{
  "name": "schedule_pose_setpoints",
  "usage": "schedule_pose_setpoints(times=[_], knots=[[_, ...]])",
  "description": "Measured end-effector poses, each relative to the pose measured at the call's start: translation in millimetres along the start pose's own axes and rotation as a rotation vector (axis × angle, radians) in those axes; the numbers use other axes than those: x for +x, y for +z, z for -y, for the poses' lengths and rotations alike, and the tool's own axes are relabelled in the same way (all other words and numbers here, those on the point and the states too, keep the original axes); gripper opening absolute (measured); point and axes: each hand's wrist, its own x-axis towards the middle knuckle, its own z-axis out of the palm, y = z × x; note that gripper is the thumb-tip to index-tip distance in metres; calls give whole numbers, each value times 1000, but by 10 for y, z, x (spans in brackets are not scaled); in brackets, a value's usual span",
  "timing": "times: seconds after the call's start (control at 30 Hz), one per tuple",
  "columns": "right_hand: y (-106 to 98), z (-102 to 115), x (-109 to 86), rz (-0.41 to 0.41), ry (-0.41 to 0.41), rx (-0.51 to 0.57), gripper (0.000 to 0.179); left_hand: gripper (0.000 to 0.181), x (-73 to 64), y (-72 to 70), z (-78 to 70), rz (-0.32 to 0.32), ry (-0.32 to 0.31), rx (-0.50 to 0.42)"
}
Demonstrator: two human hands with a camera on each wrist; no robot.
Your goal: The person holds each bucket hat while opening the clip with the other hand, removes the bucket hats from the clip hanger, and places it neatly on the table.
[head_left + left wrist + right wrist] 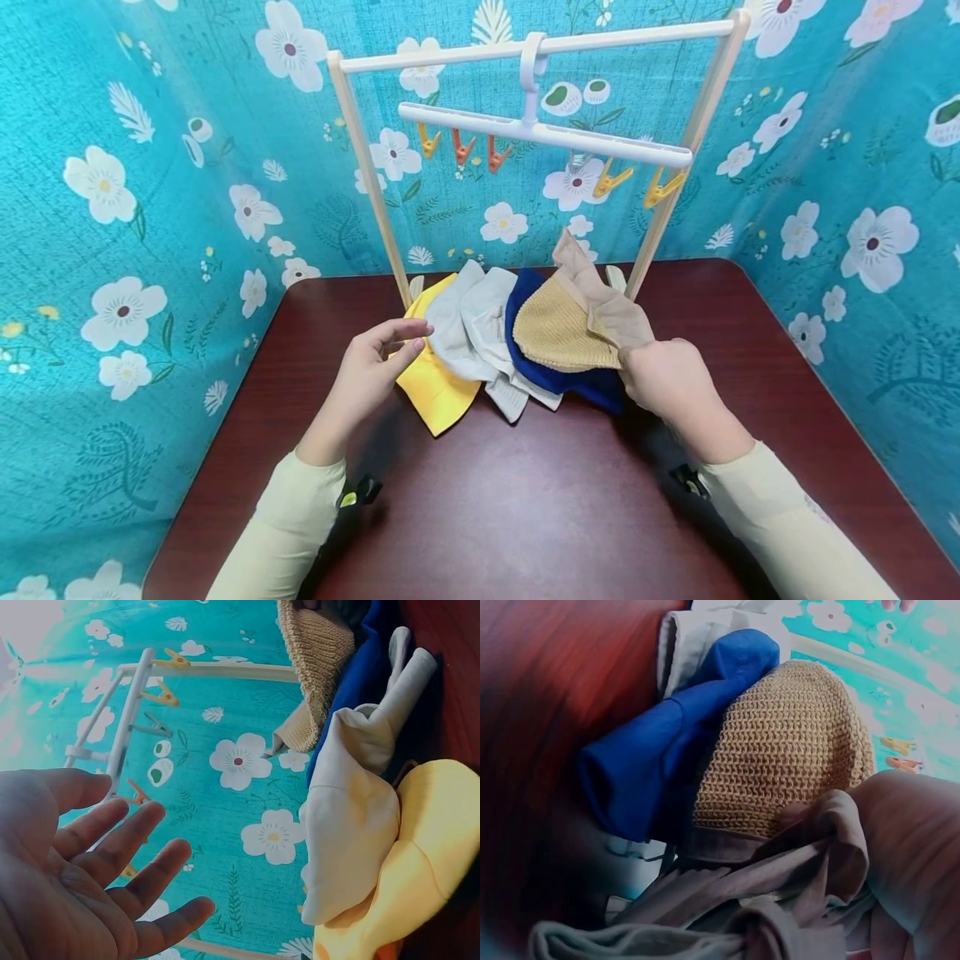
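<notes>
My right hand (667,375) grips the beige cloth brim (832,840) of a tan knitted hat (558,325), its crown toward the left. Under that hat spreads a navy blue hat (592,387); the right wrist view shows it brighter blue. Pale grey-white hats (480,312) overlap it on the left, and a yellow hat (438,392) ends the row. Beside the yellow hat hovers my left hand (378,354), fingers and thumb apart and nothing between them. In the left wrist view its palm and spread fingers show.
Behind the hats a wooden frame (371,179) stands on the dark red-brown table (502,508). From its white top bar (637,35) hangs a white hanger (480,122) with several yellow, orange and grey clips. Blue floral cloth (150,208) surrounds the table at the back and sides.
</notes>
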Motion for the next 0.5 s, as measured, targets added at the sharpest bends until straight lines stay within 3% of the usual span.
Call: schedule_pose_setpoints(times=[0.23, 0.5], knots=[[61, -11, -46, 26, -83, 1, 37, 28, -33, -11, 64, 3, -8, 7], [141, -11, -66, 115, -106, 16, 35, 27, -39, 10, 86, 22, -1, 42]])
